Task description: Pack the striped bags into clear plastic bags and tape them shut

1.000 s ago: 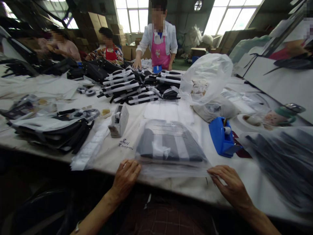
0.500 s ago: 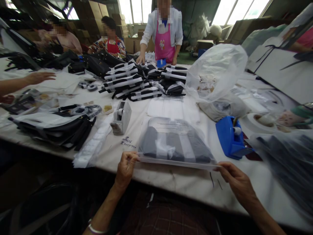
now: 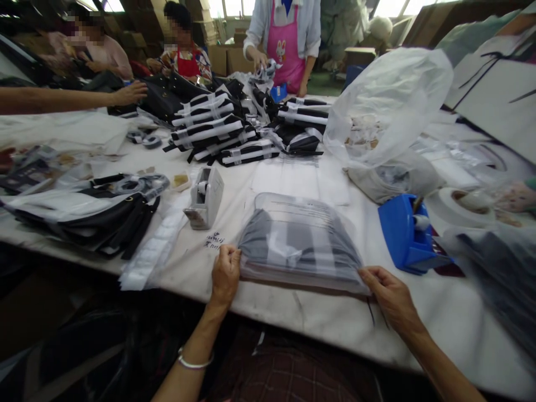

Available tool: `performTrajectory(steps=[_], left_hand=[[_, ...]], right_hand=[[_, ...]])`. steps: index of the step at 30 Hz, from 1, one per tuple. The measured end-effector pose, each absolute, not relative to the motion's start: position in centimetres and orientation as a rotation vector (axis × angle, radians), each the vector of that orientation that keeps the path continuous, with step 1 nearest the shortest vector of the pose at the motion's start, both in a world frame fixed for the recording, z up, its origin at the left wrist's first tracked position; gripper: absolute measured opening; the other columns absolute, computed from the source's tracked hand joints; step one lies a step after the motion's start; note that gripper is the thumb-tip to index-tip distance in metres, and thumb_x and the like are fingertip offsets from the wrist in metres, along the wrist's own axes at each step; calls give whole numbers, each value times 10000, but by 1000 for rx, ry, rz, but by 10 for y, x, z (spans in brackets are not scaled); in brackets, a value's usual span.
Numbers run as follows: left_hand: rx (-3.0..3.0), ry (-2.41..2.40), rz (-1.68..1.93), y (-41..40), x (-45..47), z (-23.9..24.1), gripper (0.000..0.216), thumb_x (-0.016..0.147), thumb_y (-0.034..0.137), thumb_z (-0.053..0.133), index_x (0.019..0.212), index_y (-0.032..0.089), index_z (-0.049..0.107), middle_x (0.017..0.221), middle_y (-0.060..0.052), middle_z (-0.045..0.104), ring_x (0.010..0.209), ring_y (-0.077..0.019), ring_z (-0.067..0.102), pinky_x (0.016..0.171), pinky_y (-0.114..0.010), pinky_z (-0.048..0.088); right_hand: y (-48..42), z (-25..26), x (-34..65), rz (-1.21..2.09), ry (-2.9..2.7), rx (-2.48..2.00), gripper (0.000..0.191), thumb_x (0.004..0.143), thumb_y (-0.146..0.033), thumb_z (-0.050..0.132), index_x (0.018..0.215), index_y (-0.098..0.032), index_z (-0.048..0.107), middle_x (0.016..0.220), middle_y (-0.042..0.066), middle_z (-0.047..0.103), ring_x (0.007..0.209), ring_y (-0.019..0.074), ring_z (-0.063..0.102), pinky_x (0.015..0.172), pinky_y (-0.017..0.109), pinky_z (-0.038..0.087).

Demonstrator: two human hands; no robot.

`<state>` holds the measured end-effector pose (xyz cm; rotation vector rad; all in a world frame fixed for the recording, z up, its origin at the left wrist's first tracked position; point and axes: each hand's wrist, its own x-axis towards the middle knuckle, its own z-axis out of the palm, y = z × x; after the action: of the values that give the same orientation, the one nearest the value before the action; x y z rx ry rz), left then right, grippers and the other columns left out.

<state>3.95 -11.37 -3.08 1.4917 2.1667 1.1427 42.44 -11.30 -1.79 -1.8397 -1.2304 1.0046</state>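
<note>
A worker's left hand (image 3: 226, 274) and right hand (image 3: 389, 295) pinched opposite near corners of a clear plastic bag (image 3: 301, 243), seemingly to hold its edge taut around a dark article (image 3: 262, 240) on the desk (image 3: 268, 308), between grey tape dispenser (image 3: 207, 200) and blue dispenser (image 3: 404, 240).

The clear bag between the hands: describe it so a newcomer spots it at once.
Find the white-topped table. At its near edge, the left hand and right hand pinch corners of a clear bag with dark contents. Unlike the wrapped dark bundle at right, it shows printed lines.
</note>
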Motion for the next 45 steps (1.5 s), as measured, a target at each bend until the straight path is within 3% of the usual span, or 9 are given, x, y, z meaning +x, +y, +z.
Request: performTrajectory(steps=[5,11,17,21,25,34,39,42,45], left_hand=[[1616,2192,1457,-120,35,-16,201,913,397,434,810,232,486,739,-34,612,799,-226,587,789,-354,465],[1687,2345,877,-94,42,-18,128,922,289,452,816,229,491,771,-21,646,718,-204,599,687,-304,415],[1788,2339,715,-94,38,-11,116,913,238,518,799,223,531,702,8,649,647,-194,606,669,-296,389],[2163,2372,1009,-116,45,15,94,912,214,532,952,176,609,987,-102,694,926,-252,626,827,-371,416],[2740,1714,1260,-140,84,30,251,921,97,465,1111,169,611,1130,-100,683,1145,-219,577,965,-367,423],[2830,1625,562,-146,131,-3,677,888,492,566,1465,210,353,1507,-100,412,1421,-330,293,1130,-596,261],[2780,1687,596,-151,137,-12,782,836,583,590,1487,251,313,1529,-99,375,1432,-370,246,1118,-667,210],[2772,1709,631,-151,140,-15,767,831,584,596,1476,258,341,1514,-114,397,1420,-377,271,1114,-673,202],[2777,1719,657,-150,142,-17,734,837,575,594,1462,258,373,1492,-121,428,1403,-374,309,1113,-663,211]], right_hand=[[-116,-21,425,1016,-1191,-1811,421,714,-588,675,794,-175,686,693,7,617,645,156,516,582,251,422],[-116,-17,421,1096,-1112,-1772,438,674,-597,702,759,-169,671,626,-5,586,581,140,485,537,250,396],[-116,-14,417,1178,-1038,-1691,418,643,-576,736,699,-172,648,571,-16,568,533,126,466,502,247,376],[-115,-15,417,1212,-985,-1641,403,634,-556,756,693,-173,644,575,-23,576,529,119,471,504,243,381],[-115,-13,417,1203,-994,-1631,399,632,-550,759,698,-173,645,574,-27,573,527,118,473,506,243,384],[-113,-4,428,1003,-1157,-1807,454,644,-602,718,788,-181,628,585,-4,603,505,150,519,495,276,410],[-129,24,393,37,-1680,-1516,297,863,-415,597,1069,-206,648,991,96,704,885,241,647,807,381,497],[-139,25,352,-60,-2220,-1164,402,908,-290,558,1305,-226,559,1302,96,615,1225,260,534,1027,427,406],[-144,8,334,-162,-2419,-1190,589,894,-316,591,1445,-206,417,1437,85,506,1350,280,412,1119,465,300]])
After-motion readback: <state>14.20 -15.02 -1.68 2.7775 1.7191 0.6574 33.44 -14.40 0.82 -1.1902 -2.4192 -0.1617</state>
